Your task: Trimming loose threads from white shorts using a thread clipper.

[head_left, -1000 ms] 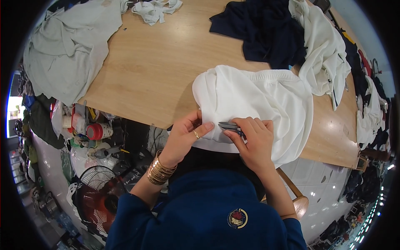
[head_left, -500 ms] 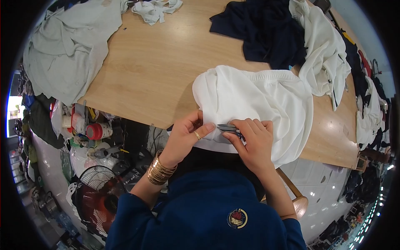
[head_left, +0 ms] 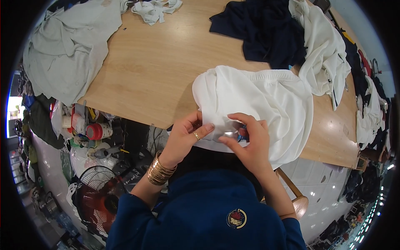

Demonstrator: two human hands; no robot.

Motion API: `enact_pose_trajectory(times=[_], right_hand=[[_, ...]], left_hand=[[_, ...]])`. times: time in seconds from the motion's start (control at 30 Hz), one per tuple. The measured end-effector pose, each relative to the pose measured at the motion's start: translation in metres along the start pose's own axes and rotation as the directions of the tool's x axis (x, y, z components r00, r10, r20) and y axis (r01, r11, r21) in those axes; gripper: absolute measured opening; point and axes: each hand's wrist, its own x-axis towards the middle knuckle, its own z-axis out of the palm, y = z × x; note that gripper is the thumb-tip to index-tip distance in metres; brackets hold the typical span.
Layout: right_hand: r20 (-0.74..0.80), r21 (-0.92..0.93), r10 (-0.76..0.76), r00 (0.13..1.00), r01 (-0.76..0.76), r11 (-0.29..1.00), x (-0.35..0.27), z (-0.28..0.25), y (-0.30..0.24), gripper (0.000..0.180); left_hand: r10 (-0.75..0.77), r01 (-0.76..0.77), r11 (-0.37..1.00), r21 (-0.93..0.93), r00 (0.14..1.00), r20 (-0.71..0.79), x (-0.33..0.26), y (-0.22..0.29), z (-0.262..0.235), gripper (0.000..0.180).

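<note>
A white garment with a gathered elastic waistband [head_left: 258,93] lies over the near edge of the table. My left hand [head_left: 183,137], with a ring and several gold bangles, pinches the garment's left edge between thumb and fingers. Just to the right, my right hand [head_left: 255,143] holds small metal thread snips [head_left: 238,132] in its curled fingers. Thumb and forefinger are spread apart around the snips, which look smeared by motion. Their tips lie over the white cloth, close to my left thumb; whether they touch it I cannot tell.
A wooden table [head_left: 154,62] bears a light grey garment [head_left: 71,50] on the left, white strips [head_left: 154,9] at the back, and navy cloth [head_left: 266,33] beside another white garment [head_left: 323,50]. A fan [head_left: 100,200] and a red-lidded jar [head_left: 96,131] are at lower left.
My right thumb and forefinger have spread from their pinch on the snips, and the snips have turned and drawn back slightly from my left thumb. My left hand and the garment have hardly moved.
</note>
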Motion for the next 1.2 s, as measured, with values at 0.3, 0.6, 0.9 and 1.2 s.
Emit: enact_pose_trajectory(times=[0.3,0.6,0.9,1.2], right_hand=[[0.009,0.303,0.146,0.989,-0.142,0.942,-0.006,0.009,0.022,0.028],[0.757,0.098,0.070,0.650,-0.218,0.971,-0.013,-0.039,0.034,0.012],[0.424,0.160,0.149,0.894,-0.235,0.959,0.002,-0.048,0.013,0.007],[0.134,0.359,0.464,0.876,-0.479,0.801,-0.017,-0.034,0.021,0.015]], left_hand=[[-0.153,-0.029,0.716,0.698,0.968,0.197,0.004,0.015,-0.031,0.021],[0.364,-0.206,0.613,0.762,0.931,-0.041,0.065,0.041,-0.056,0.025],[-0.272,0.034,0.735,0.677,0.929,0.249,0.136,0.043,-0.028,0.026],[-0.020,-0.096,0.928,0.360,0.952,0.304,0.077,0.042,0.025,0.021]])
